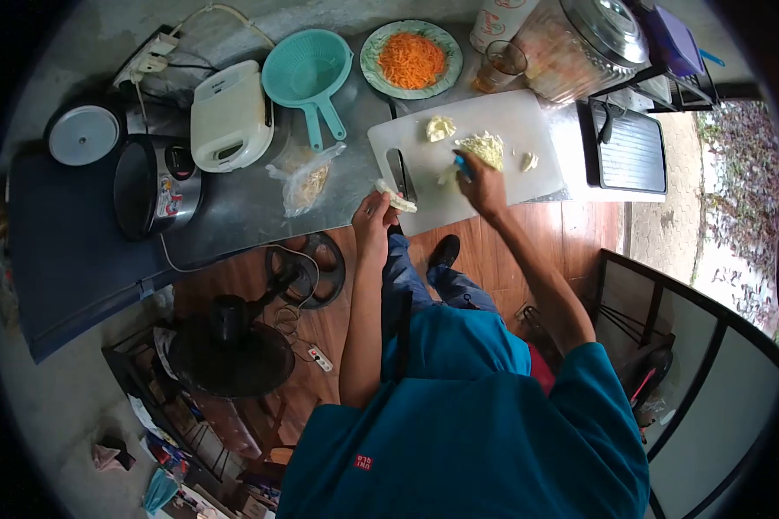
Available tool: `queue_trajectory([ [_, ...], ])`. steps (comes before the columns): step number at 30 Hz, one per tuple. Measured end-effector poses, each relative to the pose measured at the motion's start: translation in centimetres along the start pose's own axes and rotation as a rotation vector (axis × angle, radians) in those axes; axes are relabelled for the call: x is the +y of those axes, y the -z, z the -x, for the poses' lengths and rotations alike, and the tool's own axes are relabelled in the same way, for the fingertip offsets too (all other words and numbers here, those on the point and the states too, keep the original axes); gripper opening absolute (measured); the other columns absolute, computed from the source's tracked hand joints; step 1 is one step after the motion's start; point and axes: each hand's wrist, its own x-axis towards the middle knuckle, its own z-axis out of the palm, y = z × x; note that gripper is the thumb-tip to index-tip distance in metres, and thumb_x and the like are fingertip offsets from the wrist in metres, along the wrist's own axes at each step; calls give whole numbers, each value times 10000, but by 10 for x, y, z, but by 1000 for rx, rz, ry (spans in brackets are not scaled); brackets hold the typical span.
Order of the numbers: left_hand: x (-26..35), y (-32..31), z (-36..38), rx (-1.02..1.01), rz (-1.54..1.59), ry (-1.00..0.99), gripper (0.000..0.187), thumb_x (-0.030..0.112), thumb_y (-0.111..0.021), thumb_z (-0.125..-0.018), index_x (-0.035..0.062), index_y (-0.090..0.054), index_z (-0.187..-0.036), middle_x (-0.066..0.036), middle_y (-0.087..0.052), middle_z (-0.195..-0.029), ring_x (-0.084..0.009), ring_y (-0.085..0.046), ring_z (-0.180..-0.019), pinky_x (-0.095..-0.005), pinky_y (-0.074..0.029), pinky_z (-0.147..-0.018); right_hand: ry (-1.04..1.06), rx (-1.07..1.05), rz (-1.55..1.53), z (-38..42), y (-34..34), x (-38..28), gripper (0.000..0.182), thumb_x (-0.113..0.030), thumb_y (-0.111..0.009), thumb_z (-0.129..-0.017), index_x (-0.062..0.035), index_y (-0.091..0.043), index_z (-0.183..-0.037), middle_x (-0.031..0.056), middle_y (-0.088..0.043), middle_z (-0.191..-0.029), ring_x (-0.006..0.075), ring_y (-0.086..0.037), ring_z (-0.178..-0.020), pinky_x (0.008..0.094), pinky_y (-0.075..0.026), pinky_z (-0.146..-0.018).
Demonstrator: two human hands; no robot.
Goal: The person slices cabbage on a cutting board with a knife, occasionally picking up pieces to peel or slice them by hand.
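My left hand (373,227) is closed around a pale cabbage piece (397,197) at the near left edge of the white cutting board (502,124). My right hand (485,188) grips a small blue-handled tool (464,164) over the board; its working end is hidden. Just beyond that hand lies a heap of finely shredded pale cabbage (485,149). A larger pale yellow chunk (440,129) sits toward the back of the board, and a small scrap (529,162) lies to the right. Along the board's left side is a long dark, narrow shape, perhaps a knife (401,173).
Behind the board stand a plate (370,65) of shredded carrot, a glass (499,67) of brown liquid and a large lidded jar (571,52). To the left are a plastic bag (310,186), a turquoise colander (307,73) and a white appliance (231,117). A black tray (629,147) lies right.
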Motion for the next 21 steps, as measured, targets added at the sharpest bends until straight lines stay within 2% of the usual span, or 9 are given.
queue_trajectory([
  [3, 10, -10, -1, -17, -24, -11, 339, 173, -670, -919, -17, -578, -1184, -119, -699, -1005, -98, -628, -737, -208, -462, -593, 25, 73, 54, -35, 15, 18, 361, -39, -616, -814, -106, -622, -1168, 162, -673, -1021, 367, -665, -860, 414, -543, -724],
  [6, 16, -18, -8, -26, -49, -13, 312, 160, -668, -917, -12, -585, -1165, -109, -698, -1002, -104, -640, -771, -210, -477, -614, 64, 106, 97, -71, 20, 42, 343, -37, -608, -826, -103, -629, -1162, 145, -674, -1052, 360, -664, -873, 410, -543, -737],
  [10, 17, -28, -15, -25, -66, -18, 265, 133, -647, -927, -7, -571, -1140, -116, -688, -1028, -135, -656, -849, -228, -513, -675, 74, 24, 163, -94, 18, 58, 367, -34, -597, -825, -112, -620, -1183, 132, -669, -1084, 360, -661, -889, 412, -542, -756],
  [13, 18, -37, -15, -57, 33, -41, 231, 101, -626, -934, -8, -538, -1117, -137, -674, -1041, -176, -658, -922, -259, -546, -766, 93, 23, 148, -88, 19, 59, 416, -50, -611, -816, -126, -601, -1225, 137, -667, -1097, 364, -660, -895, 410, -544, -773],
  [15, 20, -43, -14, -84, 76, -60, 224, 77, -629, -923, -8, -530, -1104, -186, -655, -1080, -215, -664, -972, -287, -563, -838, 101, 55, 115, -77, 22, 50, 447, -60, -624, -809, -131, -589, -1248, 145, -666, -1098, 367, -660, -895, 407, -546, -782],
  [17, 19, -51, -10, -80, 102, -71, 219, 75, -627, -923, -2, -530, -1104, -183, -654, -1085, -211, -662, -971, -289, -564, -835, 59, 134, -58, -58, 26, 31, 500, -80, -661, -782, -96, -564, -1273, 168, -672, -1067, 361, -668, -898, 407, -542, -805],
  [18, 17, -54, -7, -73, 126, -79, 215, 73, -625, -924, 4, -531, -1105, -180, -652, -1090, -208, -660, -969, -291, -565, -832, 32, 137, -103, -47, 28, 20, 484, -132, -718, -787, -26, -571, -1235, 160, -682, -1032, 273, -690, -869, 368, -534, -788],
  [20, 16, -60, -3, -115, 129, -86, 196, 80, -618, -931, 5, -524, -1087, -167, -645, -1085, -196, -654, -962, -291, -563, -835, -280, -29, -245, -30, 41, -24, 515, -221, -773, -788, 12, -581, -1206, 125, -694, -1000, 169, -659, -856, 326, -514, -761],
  [21, 13, -62, 1, -154, 131, -89, 180, 87, -611, -939, 6, -517, -1069, -154, -639, -1080, -185, -647, -955, -291, -561, -838, -281, -82, -286, -21, 41, -29, 542, -254, -795, -777, 21, -586, -1195, 106, -692, -969, 147, -631, -843, 309, -501, -748],
])
